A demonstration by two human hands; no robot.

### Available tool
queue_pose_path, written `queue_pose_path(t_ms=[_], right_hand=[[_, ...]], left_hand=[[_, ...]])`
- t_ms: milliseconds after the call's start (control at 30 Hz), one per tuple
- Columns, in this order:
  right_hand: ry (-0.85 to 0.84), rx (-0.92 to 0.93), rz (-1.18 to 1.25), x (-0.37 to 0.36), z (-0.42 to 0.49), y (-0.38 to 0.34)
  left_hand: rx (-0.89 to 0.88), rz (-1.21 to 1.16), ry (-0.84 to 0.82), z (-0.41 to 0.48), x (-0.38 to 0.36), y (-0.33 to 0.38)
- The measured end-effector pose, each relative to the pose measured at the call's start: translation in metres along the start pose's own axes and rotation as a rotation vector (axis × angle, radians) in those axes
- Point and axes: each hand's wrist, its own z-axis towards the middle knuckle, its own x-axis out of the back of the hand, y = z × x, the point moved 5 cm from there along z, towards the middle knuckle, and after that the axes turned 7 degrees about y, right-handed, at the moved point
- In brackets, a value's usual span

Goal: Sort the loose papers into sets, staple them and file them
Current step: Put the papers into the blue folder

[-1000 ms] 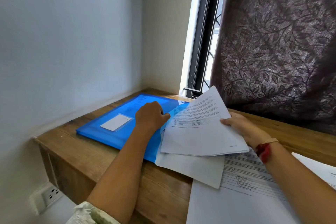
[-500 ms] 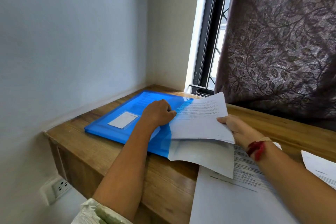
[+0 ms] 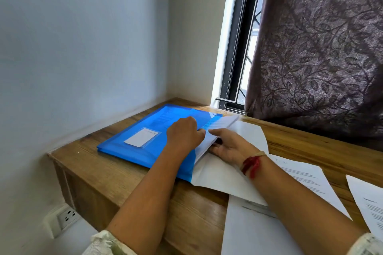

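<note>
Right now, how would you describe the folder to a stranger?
Look at the wooden desk in the corner under the window. The folder lies at its left end, along the wall, under the left hand. It alone is blue, with a white label; its neighbours are white sheets.

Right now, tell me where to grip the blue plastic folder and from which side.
Grip the blue translucent plastic folder by its near edge, beside its white label, from the front of the wooden desk. It lies flat; the wall blocks the far side, and the right hand holds white printed sheets in its open right end.
</note>
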Motion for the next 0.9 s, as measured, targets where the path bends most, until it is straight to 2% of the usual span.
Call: queue_pose_path(t_ms=[167,333,567,900], right_hand=[[0.188,0.179,-0.093,0.034,0.018,-0.015],[0.196,0.199,-0.163,0.034,0.029,-0.016],[0.208,0.249,-0.249,-0.006,0.036,0.002],[0.11,-0.01,-0.24,0.008,0.022,0.002]], left_hand=[[-0.011,0.015,0.002,-0.001,0.001,0.005],[0.018,0.006,0.027,-0.003,0.001,0.004],[-0.025,0.019,-0.014,-0.006,-0.003,0.013],[-0.038,-0.026,-0.055,-0.005,-0.006,0.012]])
